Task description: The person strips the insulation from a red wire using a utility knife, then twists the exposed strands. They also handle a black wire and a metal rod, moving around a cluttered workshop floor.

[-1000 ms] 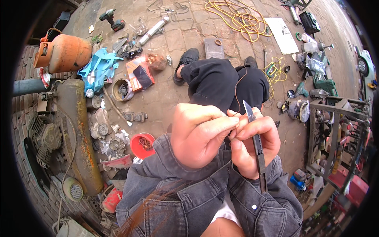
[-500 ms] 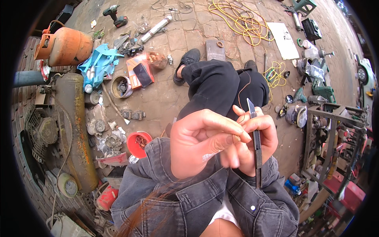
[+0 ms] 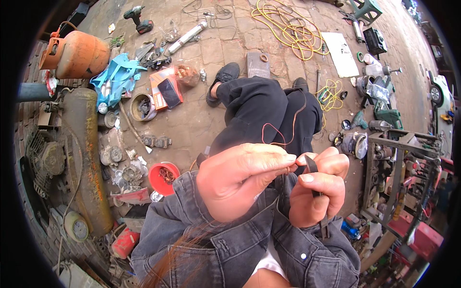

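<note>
Above my lap, my left hand [image 3: 242, 177] is closed, thumb pressed to the fingers, pinching a thin reddish-brown wire [image 3: 293, 134]. The wire loops above the fingertips and trails over my right knee. My right hand [image 3: 319, 187] is wrapped round a dark utility knife [image 3: 324, 229], whose lower end sticks out beneath the fist. Its blade end shows between thumb and index finger, close to the wire. Both hands' fingertips meet or nearly meet there; the exact contact between blade and wire is too small to make out.
To the left are a red bucket [image 3: 152, 178] with copper-coloured scraps, a phone [image 3: 170, 92], an orange gas cylinder [image 3: 81, 55] and a long rusty cylinder [image 3: 86, 158]. A yellow cable [image 3: 288, 33] lies ahead. A metal frame [image 3: 401, 163] stands at right. A small metal plate [image 3: 258, 67] lies between my feet.
My right hand has turned, tilting the knife so its blade end sits lower, by the fingertips. The left hand has shifted slightly left and down. The wire now bows in a loop above them.
</note>
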Demonstrator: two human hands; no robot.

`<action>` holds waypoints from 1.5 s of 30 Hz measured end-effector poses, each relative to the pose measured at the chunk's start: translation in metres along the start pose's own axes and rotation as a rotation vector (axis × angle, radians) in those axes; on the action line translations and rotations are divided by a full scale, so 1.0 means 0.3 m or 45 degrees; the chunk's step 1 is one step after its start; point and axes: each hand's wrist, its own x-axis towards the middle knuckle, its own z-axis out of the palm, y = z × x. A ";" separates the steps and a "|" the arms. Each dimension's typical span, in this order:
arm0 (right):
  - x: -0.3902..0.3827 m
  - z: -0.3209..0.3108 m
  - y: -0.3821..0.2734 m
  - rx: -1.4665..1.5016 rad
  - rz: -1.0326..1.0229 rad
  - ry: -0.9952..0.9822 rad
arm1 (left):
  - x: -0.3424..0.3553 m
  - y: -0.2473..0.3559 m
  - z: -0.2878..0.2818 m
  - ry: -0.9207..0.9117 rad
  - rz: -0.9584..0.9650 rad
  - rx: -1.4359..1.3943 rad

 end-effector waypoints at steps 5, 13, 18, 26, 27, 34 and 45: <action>-0.016 0.042 0.004 0.195 0.092 0.244 | 0.009 0.003 -0.009 -0.019 0.076 0.096; -0.023 0.035 0.018 0.197 0.059 0.170 | 0.008 0.003 0.008 0.070 0.057 0.138; -0.020 0.041 0.017 0.216 0.103 0.183 | 0.008 0.003 0.006 0.068 0.039 0.141; -0.022 0.035 0.011 0.223 0.158 0.167 | 0.012 0.005 0.002 0.043 0.046 0.174; -0.022 0.034 0.011 0.226 0.159 0.162 | 0.013 0.004 0.004 0.047 0.056 0.173; -0.021 0.038 0.003 0.248 0.183 0.171 | 0.016 0.005 0.014 0.072 0.062 0.162; -0.016 0.048 0.005 0.168 0.167 0.202 | 0.013 -0.004 0.008 0.064 0.031 0.127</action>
